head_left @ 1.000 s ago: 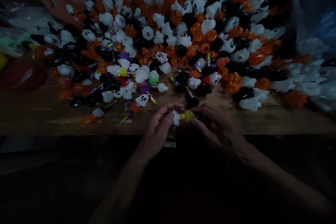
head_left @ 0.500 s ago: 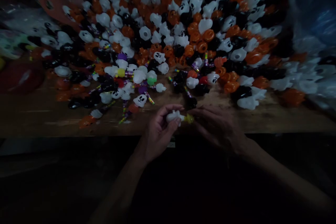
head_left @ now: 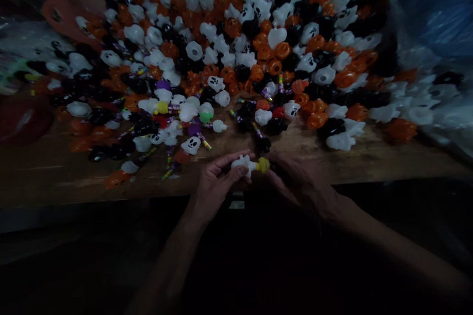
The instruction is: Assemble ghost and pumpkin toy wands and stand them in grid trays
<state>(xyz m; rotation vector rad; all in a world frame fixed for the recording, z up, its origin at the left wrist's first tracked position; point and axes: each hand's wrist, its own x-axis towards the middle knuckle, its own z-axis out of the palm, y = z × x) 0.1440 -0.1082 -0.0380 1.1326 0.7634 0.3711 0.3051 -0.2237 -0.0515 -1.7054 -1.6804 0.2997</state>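
Near the table's front edge, my left hand point(head_left: 216, 184) is closed on a white toy piece point(head_left: 243, 165), thumb on its near side. A yellow ridged piece point(head_left: 262, 165) sticks out from the right end of the white one. My right hand point(head_left: 301, 182) is just right of the yellow piece, its fingers dim and smeared, so whether they touch it or hold anything is hard to tell. A black piece on a colourful tube point(head_left: 261, 140) lies just beyond the hands.
A big heap of white, orange and black Halloween figures point(head_left: 229, 34) covers the back of the wooden table point(head_left: 55, 177). Assembled pieces with patterned tubes lie at mid-left, near a ghost head point(head_left: 191, 145). Clear plastic bags point(head_left: 436, 24) stand at the right, a red object point(head_left: 24, 118) at the left.
The whole view has shifted slightly, moving the heap leftward in the picture. My right hand has drawn a little off the yellow piece, which now shows more fully. My left hand keeps its hold.
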